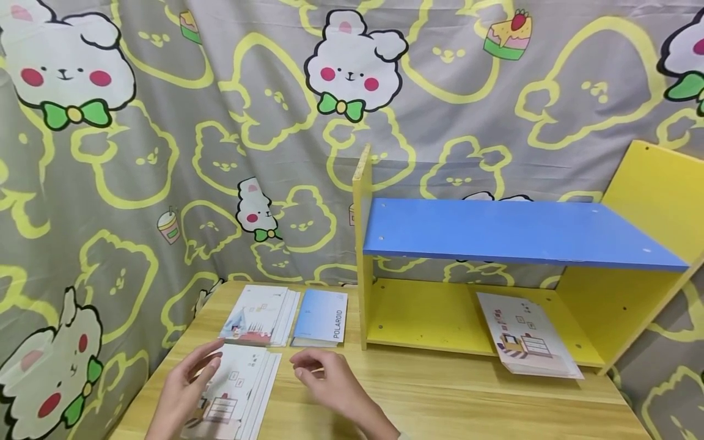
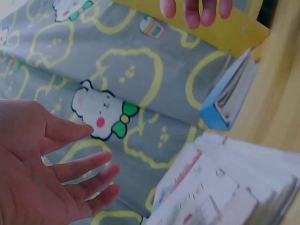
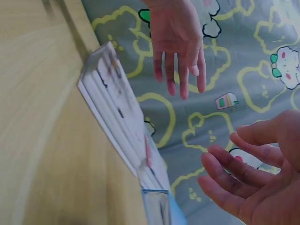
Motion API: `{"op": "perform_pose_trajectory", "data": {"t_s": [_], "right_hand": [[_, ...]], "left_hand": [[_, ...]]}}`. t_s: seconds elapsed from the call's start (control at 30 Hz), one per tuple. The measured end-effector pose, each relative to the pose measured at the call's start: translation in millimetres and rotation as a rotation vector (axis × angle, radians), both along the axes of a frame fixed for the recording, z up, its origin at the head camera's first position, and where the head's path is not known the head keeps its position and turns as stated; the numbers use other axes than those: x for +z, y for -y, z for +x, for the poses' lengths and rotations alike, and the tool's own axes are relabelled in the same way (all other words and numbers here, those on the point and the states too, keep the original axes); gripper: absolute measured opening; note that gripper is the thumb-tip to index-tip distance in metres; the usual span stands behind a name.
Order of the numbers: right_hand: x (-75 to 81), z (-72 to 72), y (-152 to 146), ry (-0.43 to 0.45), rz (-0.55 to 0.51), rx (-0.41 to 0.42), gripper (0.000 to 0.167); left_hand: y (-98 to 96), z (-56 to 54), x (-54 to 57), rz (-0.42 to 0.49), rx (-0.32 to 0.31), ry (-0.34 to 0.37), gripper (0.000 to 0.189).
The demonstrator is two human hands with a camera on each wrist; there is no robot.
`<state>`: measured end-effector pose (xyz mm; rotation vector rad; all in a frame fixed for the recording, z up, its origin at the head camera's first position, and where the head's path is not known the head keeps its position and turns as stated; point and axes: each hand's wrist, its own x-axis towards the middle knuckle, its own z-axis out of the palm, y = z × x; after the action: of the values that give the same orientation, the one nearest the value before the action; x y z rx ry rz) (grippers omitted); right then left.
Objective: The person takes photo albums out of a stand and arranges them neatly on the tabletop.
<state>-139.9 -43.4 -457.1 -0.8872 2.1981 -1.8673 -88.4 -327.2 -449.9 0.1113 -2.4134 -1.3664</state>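
My left hand [image 1: 187,385] hovers over the near stack of white illustrated albums [image 1: 239,373], fingers loosely bent and nothing in its grasp. To the right of that stack is my right hand [image 1: 335,385], held above the table with relaxed, slightly curled fingers and also holding nothing. Behind the near stack lies a second stack of white albums [image 1: 255,311]. Beside it stands a blue album marked POLAROID [image 1: 320,315]. In the right wrist view both the left hand [image 3: 178,44] and the right hand [image 3: 253,168] show spread, bare fingers.
A small shelf unit with a blue board [image 1: 506,229] and yellow sides stands on the wooden table [image 1: 429,403] at the right. Another white album [image 1: 528,339] leans out over its lower yellow board's front edge. A patterned grey curtain [image 1: 264,159] hangs behind and to the left.
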Motion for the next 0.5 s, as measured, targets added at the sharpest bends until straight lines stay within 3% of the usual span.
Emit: {"op": "perform_pose_trajectory", "data": {"t_s": [0.3,0.5], "right_hand": [[12.0,1.2,-22,-0.030,0.014,-0.038,0.015],[20.0,2.9,-35,-0.054,0.030,-0.075,0.015]], "left_hand": [[-19.8,-2.5,10.3,0.032,-0.098,-0.099,0.037],[-32.3,-6.6,19.3,0.077,-0.146,-0.122,0.039]]}}
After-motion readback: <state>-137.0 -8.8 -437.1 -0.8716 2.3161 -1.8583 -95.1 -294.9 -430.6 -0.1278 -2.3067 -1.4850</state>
